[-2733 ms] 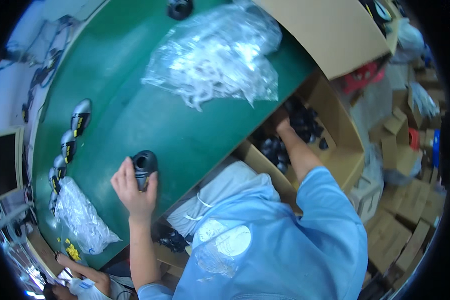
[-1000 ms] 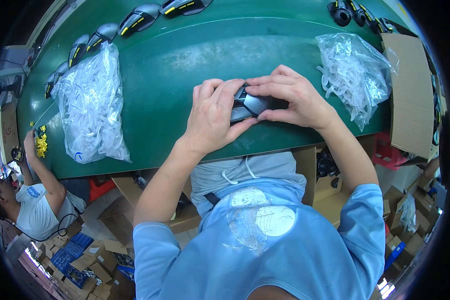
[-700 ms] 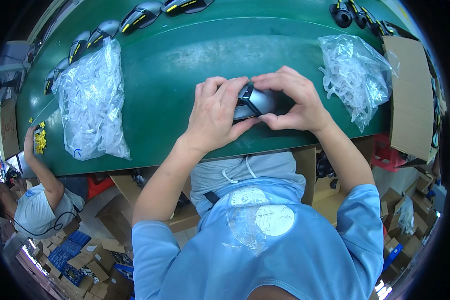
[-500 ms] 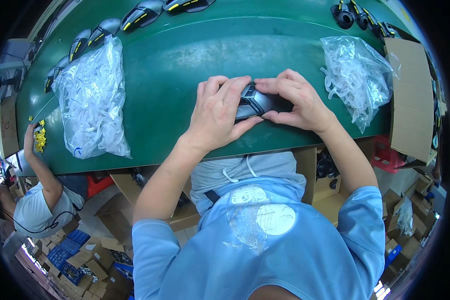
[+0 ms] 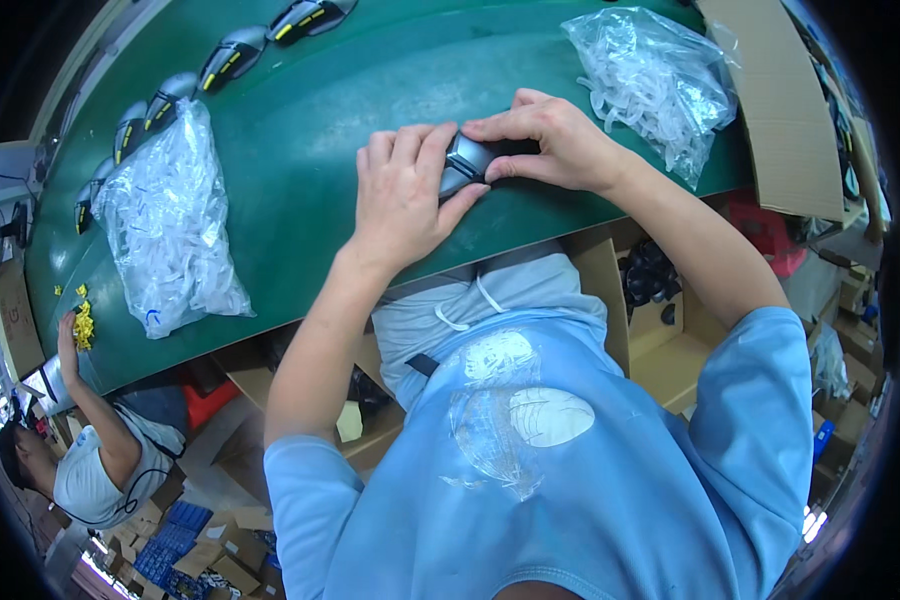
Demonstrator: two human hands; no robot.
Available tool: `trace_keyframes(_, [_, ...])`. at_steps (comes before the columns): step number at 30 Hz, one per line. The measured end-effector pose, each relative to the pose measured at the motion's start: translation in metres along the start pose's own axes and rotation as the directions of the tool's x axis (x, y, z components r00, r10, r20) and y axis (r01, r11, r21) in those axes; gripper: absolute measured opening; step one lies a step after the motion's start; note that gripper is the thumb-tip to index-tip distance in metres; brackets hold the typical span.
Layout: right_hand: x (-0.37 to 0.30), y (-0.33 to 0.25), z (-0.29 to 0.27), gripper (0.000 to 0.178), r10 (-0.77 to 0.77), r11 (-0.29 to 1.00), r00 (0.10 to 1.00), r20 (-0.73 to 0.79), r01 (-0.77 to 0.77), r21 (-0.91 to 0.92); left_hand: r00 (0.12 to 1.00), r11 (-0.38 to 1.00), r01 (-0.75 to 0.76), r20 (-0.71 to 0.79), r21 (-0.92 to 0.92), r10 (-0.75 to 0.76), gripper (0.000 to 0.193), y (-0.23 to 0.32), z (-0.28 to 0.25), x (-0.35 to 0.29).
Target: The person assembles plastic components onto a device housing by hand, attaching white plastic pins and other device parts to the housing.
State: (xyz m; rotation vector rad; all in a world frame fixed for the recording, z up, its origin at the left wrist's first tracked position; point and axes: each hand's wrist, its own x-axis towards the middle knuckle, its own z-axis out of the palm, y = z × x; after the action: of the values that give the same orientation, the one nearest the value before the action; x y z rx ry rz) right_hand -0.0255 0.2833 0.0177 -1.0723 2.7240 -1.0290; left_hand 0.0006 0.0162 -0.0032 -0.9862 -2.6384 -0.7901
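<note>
Green work surface (image 5: 300, 130), curved by the lens, runs across the upper frame. Open cardboard box (image 5: 780, 120) at its right end. Two clear bags of small pale plastic parts lie on it: the large bag (image 5: 170, 225) at the left, the second bag (image 5: 650, 80) at the upper right. A row of grey-and-black mouse shells with yellow marks (image 5: 225, 55) lines the far edge.

Left hand (image 5: 402, 195) and right hand (image 5: 550, 140) meet at the near edge of the surface, both closed around one mouse shell (image 5: 465, 165). Left fingers curl over its left side with the thumb under the near edge; right thumb and forefinger pinch its right end. Neither hand is spread open; both grip lightly.

Handling, as a judgement: a hard moulded plastic part, light and stiff, with a glossy grey top likely to slip under dry fingers. Thin edges and any clips could snap if squeezed hard. Best held by the side walls, as now, not by the polished crown.

Orientation: long axis lies roughly left to right, tilted slightly up toward the right. Which end is the nose I cannot tell; the hands cover both.

A co-worker (image 5: 90, 460) sits at lower left.
</note>
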Motion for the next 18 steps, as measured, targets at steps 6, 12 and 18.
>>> trace_keyframes(6, [-0.024, -0.027, -0.005, 0.044, -0.018, 1.000, 1.000, 0.016, 0.018, -0.001, 0.999, 0.999, 0.034, -0.017, -0.013, -0.034, 0.070, 0.031, 0.001, -0.026])
trace_keyframes(12, [-0.022, -0.033, -0.001, 0.041, 0.032, 0.999, 0.999, 0.028, -0.031, -0.038, 0.997, 0.997, 0.065, -0.032, 0.033, -0.064, 0.068, 0.031, 0.002, -0.019])
trace_keyframes(18, [0.012, -0.051, -0.026, 0.042, 0.437, 0.900, 0.848, 0.301, -0.407, -0.157, 0.992, 0.995, 0.095, -0.084, 0.015, -0.093, 0.060, 0.033, 0.008, -0.025])
